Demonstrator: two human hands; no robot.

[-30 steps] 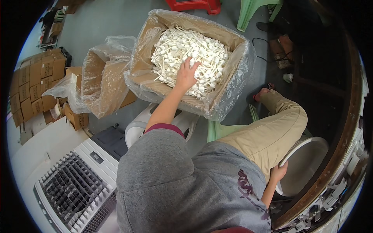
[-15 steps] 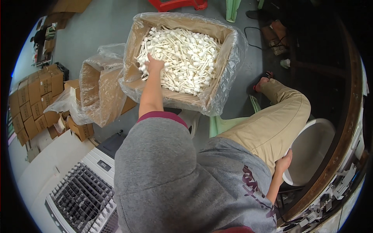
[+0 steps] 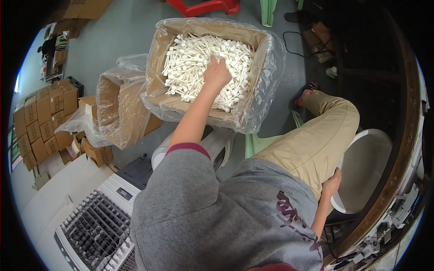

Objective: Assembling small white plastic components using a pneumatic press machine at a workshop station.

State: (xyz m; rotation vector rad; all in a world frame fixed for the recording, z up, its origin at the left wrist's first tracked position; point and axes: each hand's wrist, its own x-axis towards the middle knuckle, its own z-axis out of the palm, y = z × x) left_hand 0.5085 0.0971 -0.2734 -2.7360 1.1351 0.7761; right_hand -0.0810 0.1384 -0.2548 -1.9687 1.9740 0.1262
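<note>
My left hand (image 3: 217, 72) reaches forward into a cardboard box (image 3: 159, 54) lined with clear plastic and filled with several white plastic sticks (image 3: 190, 63). The hand lies palm down on the middle of the pile, its fingers curled into the sticks; what they grip is hidden. My right hand (image 3: 332, 183) is down at the lower right beside my bent knee, gripping the rim of a round white basin (image 3: 366, 167).
A second plastic-lined cardboard box (image 3: 115, 106) stands to the left. Stacks of small cartons (image 3: 38, 122) line the far left. A white grilled appliance (image 3: 97, 226) sits at the lower left. A red stool (image 3: 205, 7) and a green stool (image 3: 267, 9) stand behind the box.
My left hand has swept over the pile, from its right side to the left and now to the middle. My right hand keeps hold of the basin.
</note>
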